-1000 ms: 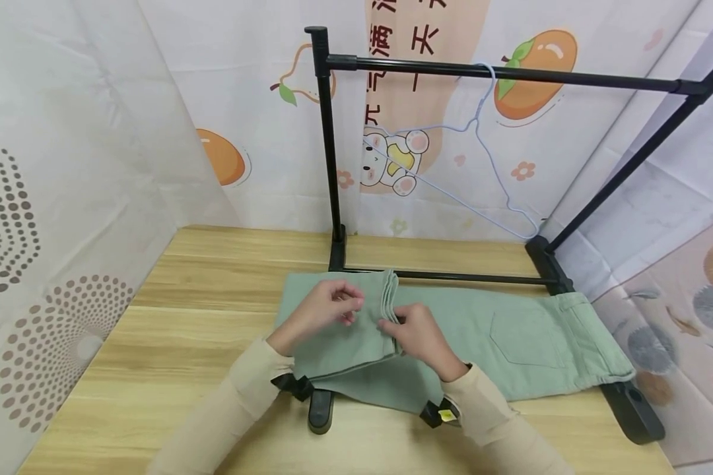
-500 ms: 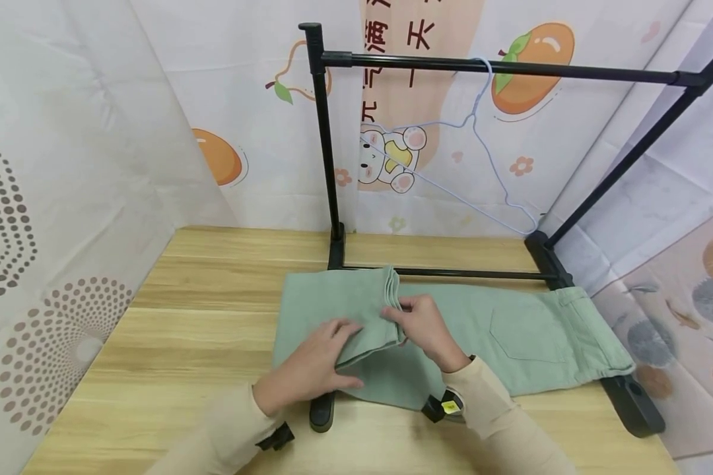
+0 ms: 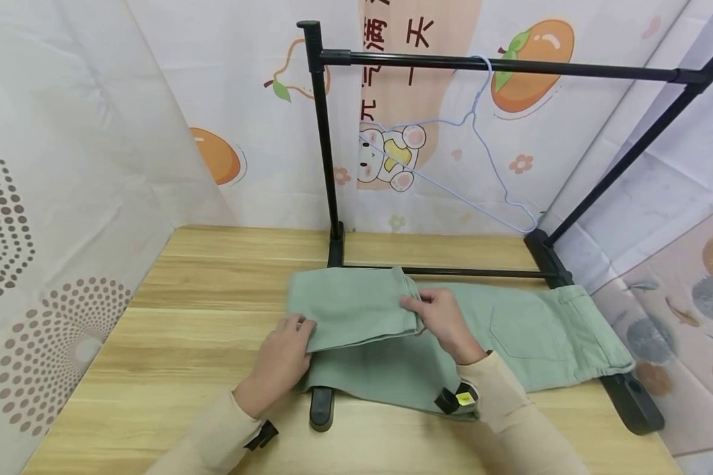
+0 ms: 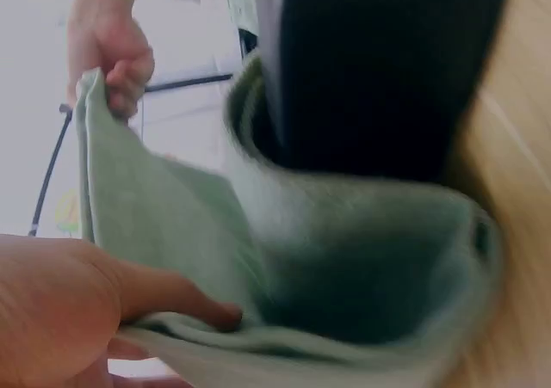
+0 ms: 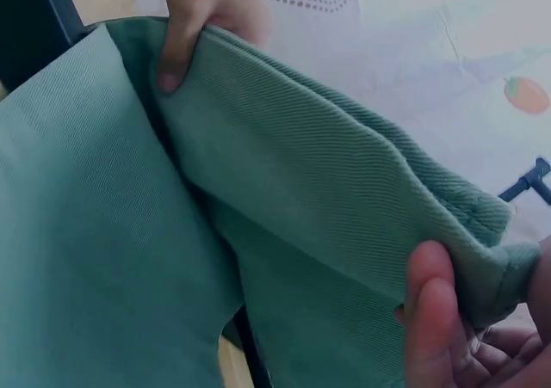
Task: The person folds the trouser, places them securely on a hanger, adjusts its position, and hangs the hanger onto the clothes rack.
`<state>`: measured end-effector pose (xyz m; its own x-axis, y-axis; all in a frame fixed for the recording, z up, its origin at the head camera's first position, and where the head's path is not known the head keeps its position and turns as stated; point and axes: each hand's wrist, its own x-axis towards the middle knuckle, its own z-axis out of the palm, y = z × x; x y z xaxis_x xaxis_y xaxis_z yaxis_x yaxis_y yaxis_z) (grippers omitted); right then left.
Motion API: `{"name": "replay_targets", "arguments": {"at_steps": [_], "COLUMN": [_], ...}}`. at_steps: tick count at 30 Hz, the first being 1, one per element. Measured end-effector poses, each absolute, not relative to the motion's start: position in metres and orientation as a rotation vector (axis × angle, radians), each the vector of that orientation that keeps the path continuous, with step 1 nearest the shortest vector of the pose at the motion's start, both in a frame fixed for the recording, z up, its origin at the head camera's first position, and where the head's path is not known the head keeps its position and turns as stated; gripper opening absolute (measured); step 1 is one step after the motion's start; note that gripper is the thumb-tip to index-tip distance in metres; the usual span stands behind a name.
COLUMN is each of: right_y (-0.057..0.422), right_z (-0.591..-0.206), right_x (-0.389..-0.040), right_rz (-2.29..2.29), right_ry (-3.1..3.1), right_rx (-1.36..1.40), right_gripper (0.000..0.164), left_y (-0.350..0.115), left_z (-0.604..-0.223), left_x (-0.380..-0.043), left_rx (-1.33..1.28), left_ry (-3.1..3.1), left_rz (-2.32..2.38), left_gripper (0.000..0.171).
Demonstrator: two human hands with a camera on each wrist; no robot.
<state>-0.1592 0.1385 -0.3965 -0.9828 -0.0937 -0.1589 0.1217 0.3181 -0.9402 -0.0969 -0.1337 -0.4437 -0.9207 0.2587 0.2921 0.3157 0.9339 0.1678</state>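
Observation:
A pair of green trousers (image 3: 535,336) lies lengthwise across the rack's base, waist at the right, with a back pocket showing. The leg end at the left is folded back over itself. My right hand (image 3: 442,320) pinches the hem (image 5: 469,207) of the folded-over part between thumb and fingers, slightly raised. At the fold's left side, my left hand (image 3: 279,363) pinches the near edge, its thumb (image 4: 181,298) above the cloth and fingers beneath. Between both hands the flap's near edge is lifted, leaving a gap over the lower layer.
A black clothes rack (image 3: 323,152) stands on the wooden table (image 3: 214,284), its left foot (image 3: 321,409) jutting out under the trousers. From the top bar hangs a light blue wire hanger (image 3: 474,119). Printed curtains (image 3: 243,99) enclose the back and sides.
My left hand has come down and left from above the cloth to grip the fold's near edge. My right hand, still holding the hem, has drawn it a little to the right.

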Motion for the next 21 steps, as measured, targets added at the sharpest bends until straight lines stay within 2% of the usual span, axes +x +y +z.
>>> {"name": "replay_targets", "arguments": {"at_steps": [10,13,17,21], "right_y": [0.169,0.174,0.178,0.179], "right_z": [-0.398,-0.395,-0.394,-0.395], "right_x": [-0.161,-0.162,-0.164,-0.165], "right_rz": [-1.802,-1.827,-1.826,-1.819], "right_ry": [2.378,2.369,2.370,2.384], "right_rx": [0.128,0.143,0.144,0.171], "right_gripper": [0.024,0.019,0.022,0.024], "left_y": [-0.160,-0.167,-0.169,-0.167], "left_z": [-0.453,-0.456,-0.460,-0.466], "left_x": [-0.091,-0.088,-0.087,-0.091], "left_rx": [-0.230,-0.191,-0.154,-0.140], "left_ry": [-2.869,-2.863,-2.945,-3.075], "left_rz": [-0.332,-0.359,-0.522,-0.797], "left_gripper": [0.043,0.046,0.051,0.047]}}
